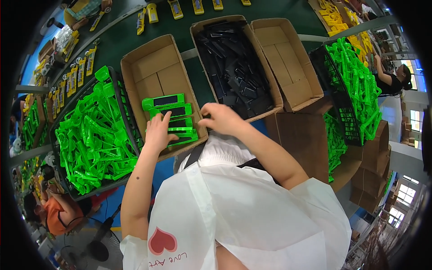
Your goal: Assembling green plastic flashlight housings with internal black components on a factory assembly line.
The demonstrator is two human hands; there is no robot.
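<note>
A small stack of flat bright-green plastic pieces with dark rectangular inserts (173, 118) lies at the near end of an open brown cardboard box (155, 60), fanned so that about 4 pieces show one over another. The left hand (158, 132) lies on the near left part of this stack, fingers stretched forward and slightly spread, fingertips pressing flat on the green plastic rather than gripping it. The right hand (220, 118) sits just beside the stack's right edge, at the box's near right corner, fingers curled together; whether it pinches anything I cannot tell.

To the left of the box, a dark wire basket (118, 81) is heaped with loose green plastic pieces of the same colour. To the right stands a second cardboard box filled with small black plastic parts (234, 67), just beyond the right hand, and next to it a third, bare cardboard box (288, 58). Farther right, another dark basket of green plastic pieces (355, 85) is well apart from both hands.
</note>
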